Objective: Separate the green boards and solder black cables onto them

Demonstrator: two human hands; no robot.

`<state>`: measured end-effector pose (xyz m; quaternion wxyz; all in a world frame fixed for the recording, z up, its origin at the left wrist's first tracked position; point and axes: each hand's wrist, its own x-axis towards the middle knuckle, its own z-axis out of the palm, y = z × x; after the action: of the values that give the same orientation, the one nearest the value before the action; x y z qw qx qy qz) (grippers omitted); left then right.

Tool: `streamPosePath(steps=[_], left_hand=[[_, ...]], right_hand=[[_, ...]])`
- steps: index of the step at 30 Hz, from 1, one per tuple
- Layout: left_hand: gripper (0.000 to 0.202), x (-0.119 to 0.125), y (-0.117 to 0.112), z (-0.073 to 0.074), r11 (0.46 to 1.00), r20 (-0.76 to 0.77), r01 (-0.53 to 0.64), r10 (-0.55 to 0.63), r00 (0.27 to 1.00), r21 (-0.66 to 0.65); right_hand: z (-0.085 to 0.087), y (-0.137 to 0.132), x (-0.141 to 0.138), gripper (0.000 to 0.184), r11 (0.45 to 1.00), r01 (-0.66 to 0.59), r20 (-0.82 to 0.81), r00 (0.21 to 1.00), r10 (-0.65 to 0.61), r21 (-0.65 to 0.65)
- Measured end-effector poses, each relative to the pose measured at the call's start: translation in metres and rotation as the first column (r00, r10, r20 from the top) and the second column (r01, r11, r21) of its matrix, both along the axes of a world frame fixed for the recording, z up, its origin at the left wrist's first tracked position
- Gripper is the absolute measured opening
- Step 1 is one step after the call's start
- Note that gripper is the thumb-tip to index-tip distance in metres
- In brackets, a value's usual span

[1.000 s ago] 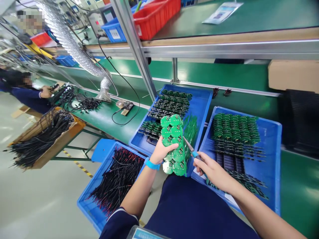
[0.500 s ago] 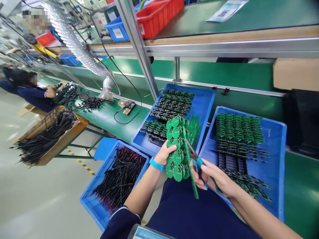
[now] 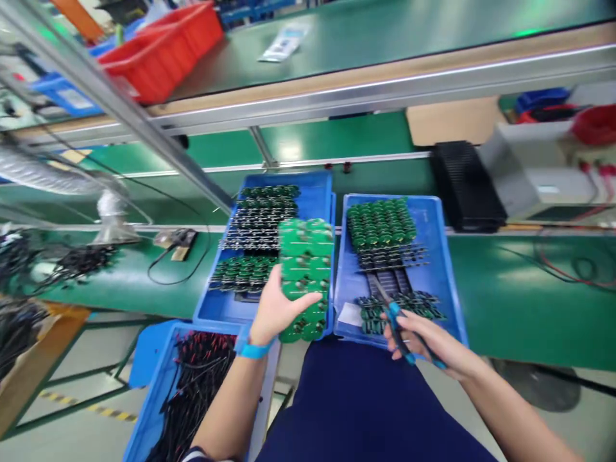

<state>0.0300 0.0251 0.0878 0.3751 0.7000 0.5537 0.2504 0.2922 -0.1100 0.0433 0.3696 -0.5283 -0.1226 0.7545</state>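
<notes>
My left hand (image 3: pixel 276 308) grips a green panel of round circuit boards (image 3: pixel 305 266), held up over the gap between two blue trays. A blue band sits on that wrist. My right hand (image 3: pixel 423 343) is closed on blue-handled cutters (image 3: pixel 392 317), blades pointing up and left, a little right of the panel and apart from it. The left blue tray (image 3: pixel 320 186) holds rows of green boards and dark parts. The right blue tray (image 3: pixel 440 256) holds round green boards at the back and dark strips nearer me.
A blue bin of black and red wires (image 3: pixel 192 378) stands low at my left. A black box (image 3: pixel 464 186) and grey equipment (image 3: pixel 534 173) sit at the right on the green bench (image 3: pixel 520 295). A red bin (image 3: pixel 158 51) is on the upper shelf. A slanted metal post (image 3: pixel 120 109) crosses left.
The view has swung to the right and blurred. The panel now faces me flat in my left hand, and the cutters have drawn away from it to the right.
</notes>
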Motion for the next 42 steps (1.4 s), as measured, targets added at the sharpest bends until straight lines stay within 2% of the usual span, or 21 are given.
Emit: streamPosePath(steps=[1, 2, 3, 5, 8, 11, 15, 18, 23, 28, 35, 40, 42], left_hand=[[0.060, 0.027, 0.000, -0.002, 0.988, -0.139, 0.139, -0.130, 0.982, 0.063], [0.054, 0.056, 0.000, -0.006, 0.950, -0.283, 0.294, -0.256, 0.924, 0.103], [0.049, 0.085, -0.001, -0.013, 0.889, -0.415, 0.443, -0.361, 0.835, 0.117], [0.041, 0.141, -0.004, -0.033, 0.720, -0.621, 0.691, -0.516, 0.590, 0.058], [0.037, 0.201, -0.011, -0.069, 0.627, -0.677, 0.779, -0.574, 0.461, -0.001], [0.036, 0.230, -0.016, -0.101, 0.602, -0.709, 0.798, -0.579, 0.402, -0.039], [0.033, 0.243, -0.016, -0.134, 0.608, -0.742, 0.790, -0.568, 0.357, -0.085], [0.034, 0.245, -0.015, -0.153, 0.629, -0.754, 0.769, -0.560, 0.344, -0.116], [0.042, 0.241, -0.019, -0.171, 0.649, -0.740, 0.746, -0.574, 0.350, -0.151], [0.056, 0.232, -0.020, -0.172, 0.643, -0.694, 0.754, -0.604, 0.392, -0.135], [0.053, 0.223, -0.015, -0.171, 0.621, -0.618, 0.775, -0.657, 0.432, -0.119], [0.039, 0.225, 0.006, -0.157, 0.689, -0.633, 0.723, -0.584, 0.509, -0.054], [0.043, 0.232, 0.018, -0.152, 0.707, -0.653, 0.708, -0.541, 0.530, -0.011]], right_hand=[[-0.001, -0.013, 0.019, 0.032, 0.995, 0.095, 0.027, 0.995, -0.095, -0.005], [-0.004, -0.026, 0.039, 0.033, 0.980, 0.197, 0.064, 0.978, -0.196, -0.008], [-0.008, -0.038, 0.057, 0.031, 0.955, 0.295, 0.108, 0.950, -0.293, -0.009], [-0.017, -0.060, 0.087, 0.028, 0.889, 0.457, 0.199, 0.872, -0.448, -0.004], [-0.028, -0.087, 0.113, 0.026, 0.810, 0.586, 0.272, 0.779, -0.565, 0.005], [-0.036, -0.107, 0.118, 0.029, 0.771, 0.636, 0.279, 0.740, -0.611, 0.002], [-0.047, -0.122, 0.120, 0.033, 0.738, 0.675, 0.299, 0.708, -0.640, -0.019], [-0.056, -0.127, 0.125, 0.034, 0.731, 0.681, 0.320, 0.701, -0.637, -0.034], [-0.065, -0.123, 0.136, 0.037, 0.750, 0.660, 0.368, 0.707, -0.604, -0.035], [-0.069, -0.110, 0.138, 0.039, 0.778, 0.628, 0.390, 0.716, -0.579, 0.000], [-0.077, -0.101, 0.133, 0.040, 0.795, 0.607, 0.414, 0.720, -0.556, 0.012], [-0.080, -0.099, 0.131, 0.037, 0.790, 0.614, 0.430, 0.709, -0.559, 0.013], [-0.080, -0.099, 0.131, 0.036, 0.787, 0.617, 0.433, 0.706, -0.561, 0.015]])
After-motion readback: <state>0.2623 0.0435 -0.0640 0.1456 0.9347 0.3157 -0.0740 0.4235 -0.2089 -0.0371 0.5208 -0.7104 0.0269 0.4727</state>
